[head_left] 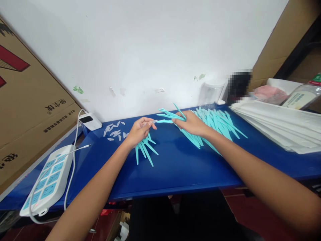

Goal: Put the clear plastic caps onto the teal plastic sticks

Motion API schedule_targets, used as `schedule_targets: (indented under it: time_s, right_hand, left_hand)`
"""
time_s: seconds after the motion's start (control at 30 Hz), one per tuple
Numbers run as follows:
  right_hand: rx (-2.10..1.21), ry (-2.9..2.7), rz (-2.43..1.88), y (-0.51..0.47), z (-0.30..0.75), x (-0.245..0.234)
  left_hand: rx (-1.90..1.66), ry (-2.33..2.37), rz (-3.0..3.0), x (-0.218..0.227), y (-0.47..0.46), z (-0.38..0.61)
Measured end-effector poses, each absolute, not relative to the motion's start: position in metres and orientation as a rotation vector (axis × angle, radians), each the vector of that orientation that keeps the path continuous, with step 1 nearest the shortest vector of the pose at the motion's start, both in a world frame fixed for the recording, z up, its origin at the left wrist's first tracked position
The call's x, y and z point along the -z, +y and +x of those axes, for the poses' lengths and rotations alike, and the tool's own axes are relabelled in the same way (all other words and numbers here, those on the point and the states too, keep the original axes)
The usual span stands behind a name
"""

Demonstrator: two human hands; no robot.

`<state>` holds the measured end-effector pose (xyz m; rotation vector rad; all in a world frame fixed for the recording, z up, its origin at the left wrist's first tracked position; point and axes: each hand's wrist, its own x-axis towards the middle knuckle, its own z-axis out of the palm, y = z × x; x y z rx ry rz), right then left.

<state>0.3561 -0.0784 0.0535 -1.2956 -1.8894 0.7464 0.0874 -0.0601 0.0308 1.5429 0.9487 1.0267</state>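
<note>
My left hand (139,131) is closed, pinching a small translucent cap (154,122) between thumb and fingertips. The cap meets the left end of a slim turquoise plastic stick (164,121); how far it covers the end is too small to tell. My right hand (192,124) is shut on that stick and on several more turquoise sticks that fan out above its fingers. Below my left hand lies a small bunch of turquoise sticks (146,150). A large heap of them (215,122) spreads beside and behind my right hand. Loose translucent caps (115,133) lie left of my left hand.
Everything lies on a blue table (175,174) against a white wall. To the left are a power strip (48,180), a white device (90,121) with a cable, and a cardboard box (32,100). White trays (278,124), a bottle (304,93) and a clear cup (213,93) stand right.
</note>
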Motion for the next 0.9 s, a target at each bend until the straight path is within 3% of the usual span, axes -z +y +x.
schedule_targets:
  time_s: [0.9]
  right_hand:
    - [-0.839,-2.028,-1.001,-0.085,0.353,-0.054]
  left_hand:
    - [-0.990,0.860,1.494,-0.035,-0.081,0.103]
